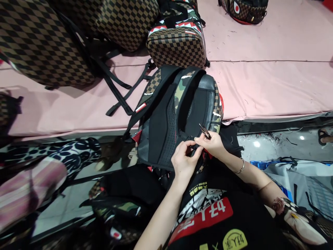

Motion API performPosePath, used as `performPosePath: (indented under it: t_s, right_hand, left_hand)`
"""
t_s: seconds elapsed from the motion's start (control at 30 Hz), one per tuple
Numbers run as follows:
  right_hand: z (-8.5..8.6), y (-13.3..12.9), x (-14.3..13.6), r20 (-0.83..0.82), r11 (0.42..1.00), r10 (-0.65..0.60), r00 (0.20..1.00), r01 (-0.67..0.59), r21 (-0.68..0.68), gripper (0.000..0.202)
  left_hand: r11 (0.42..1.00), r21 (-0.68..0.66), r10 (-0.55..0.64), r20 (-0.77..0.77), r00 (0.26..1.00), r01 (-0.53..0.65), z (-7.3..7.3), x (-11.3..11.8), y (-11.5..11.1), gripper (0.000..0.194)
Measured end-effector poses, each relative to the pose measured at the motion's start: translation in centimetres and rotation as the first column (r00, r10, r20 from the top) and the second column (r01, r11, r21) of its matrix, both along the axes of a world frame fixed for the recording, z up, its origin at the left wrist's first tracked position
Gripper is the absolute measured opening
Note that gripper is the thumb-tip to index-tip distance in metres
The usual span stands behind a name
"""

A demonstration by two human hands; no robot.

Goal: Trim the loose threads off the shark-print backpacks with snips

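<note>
A backpack (166,128) with a black padded back, checkered sides and camouflage patches leans against the table edge, its shoulder straps facing up. At its lower right, my left hand (183,159) pinches a black strap (193,147), whose end is partly hidden by the fingers. Close beside it, my right hand (212,145) is closed around small dark thread snips (205,131), blades pointing up and left. The thumb and fingertip of that hand also meet at the strap, nearly touching my left fingers.
On the pink-covered table (260,83) lie several checkered backpacks, including one (177,45) just behind mine. Loose straps (119,93) trail to the left. Another backpack (122,205) rests low on the left. Thread scraps litter the floor (260,142). Someone's foot (325,137) shows at far right.
</note>
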State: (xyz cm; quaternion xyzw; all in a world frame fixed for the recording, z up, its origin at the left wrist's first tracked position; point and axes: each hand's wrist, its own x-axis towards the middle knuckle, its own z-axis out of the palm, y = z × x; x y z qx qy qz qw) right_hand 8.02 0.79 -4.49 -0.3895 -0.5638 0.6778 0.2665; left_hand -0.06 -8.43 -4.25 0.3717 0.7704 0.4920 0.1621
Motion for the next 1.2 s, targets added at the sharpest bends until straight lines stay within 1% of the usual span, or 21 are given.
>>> performPosePath:
  t_s: [0.07,0.17,0.2,0.27,0.3,0.33,0.37,0.4,0.47,0.5,0.57,0.67,0.77,0.83,0.93,1.07,1.13,1.2]
  right_hand:
    - [-0.1,-0.1,0.0,0.001,0.999,-0.011,1.0,0.011,0.037,0.032]
    - [0.0,-0.5,0.1,-0.002,0.998,-0.021,1.0,0.021,0.06,0.031]
    - [0.0,-0.6,0.1,-0.009,0.995,-0.037,0.999,0.037,0.095,0.03]
    - [0.2,-0.9,0.2,-0.037,0.962,-0.132,0.991,0.137,0.236,0.029]
    - [0.2,-0.9,0.3,-0.054,0.932,-0.196,0.979,0.203,0.301,0.029]
    - [0.3,-0.8,0.3,-0.067,0.905,-0.254,0.965,0.261,0.335,0.03]
    - [0.3,-0.6,0.5,-0.071,0.896,-0.293,0.954,0.299,0.328,0.03]
    - [0.3,-0.4,0.6,-0.065,0.908,-0.305,0.95,0.311,0.282,0.031]
    - [0.0,0.2,1.1,-0.049,0.949,-0.271,0.961,0.275,0.154,0.032]
    - [-0.2,0.4,1.5,-0.039,0.962,-0.241,0.97,0.244,0.126,0.032]
    - [-0.4,0.6,2.5,0.001,0.972,-0.185,0.983,0.183,0.147,0.031]
    - [-0.2,-0.2,4.6,0.109,0.959,-0.105,0.988,0.072,0.273,0.026]
    - [0.7,-1.2,6.3,0.168,0.917,-0.034,0.985,-0.036,0.396,0.02]
    - [1.1,-1.8,6.8,0.167,0.89,-0.007,0.986,-0.07,0.451,0.018]
    - [1.0,-2.1,6.9,0.172,0.853,-0.009,0.985,-0.082,0.515,0.018]
    - [0.6,-2.3,6.5,0.188,0.763,-0.016,0.982,-0.109,0.637,0.016]
    - [0.5,-2.3,6.3,0.193,0.722,-0.013,0.981,-0.124,0.681,0.015]
    - [0.6,-2.3,6.3,0.2,0.702,-0.007,0.98,-0.137,0.698,0.014]
  left_hand:
    - [0.999,0.007,-0.033,0.014,0.999,0.033,-0.1,-0.2,0.1,0.018]
    - [0.996,0.042,-0.081,0.088,0.993,0.078,-0.4,-0.3,0.1,0.018]
    - [0.995,0.054,-0.086,0.109,0.99,0.081,-0.5,-0.3,0.1,0.018]
    - [0.995,0.075,-0.074,0.12,0.99,0.066,-0.6,-0.1,-0.1,0.016]
    - [0.995,0.08,-0.069,0.125,0.99,0.059,-0.6,0.1,-0.1,0.014]
    - [0.995,0.085,-0.06,0.145,0.988,0.048,-0.7,0.2,-0.2,0.014]
    - [0.996,0.088,-0.045,0.183,0.982,0.029,-0.8,0.3,-0.2,0.013]
    - [0.996,0.09,-0.021,0.228,0.973,0.001,-0.9,0.4,-0.3,0.013]
    - [0.994,0.088,0.035,0.308,0.951,-0.065,-1.1,0.6,-0.3,0.014]
    - [0.991,0.092,0.057,0.333,0.941,-0.093,-1.2,0.6,-0.3,0.015]
    - [0.988,0.113,0.057,0.36,0.931,-0.104,-1.3,0.6,-0.3,0.014]
    - [0.985,0.144,0.033,0.368,0.929,-0.092,-1.2,0.7,-0.2,0.013]
    - [0.985,0.139,0.047,0.341,0.939,-0.1,-1.0,0.8,-0.1,0.014]
    - [0.986,0.137,0.044,0.316,0.948,-0.092,-0.7,1.0,-0.1,0.014]
    - [0.987,0.143,0.034,0.258,0.966,-0.073,-0.3,1.1,0.0,0.013]
    - [0.986,0.16,0.014,0.168,0.986,-0.041,-0.1,1.2,0.0,0.01]
    - [0.987,0.153,0.031,0.123,0.992,-0.05,-0.1,1.3,0.0,0.01]
    - [0.988,0.142,0.054,0.102,0.993,-0.068,-0.1,1.4,0.0,0.01]
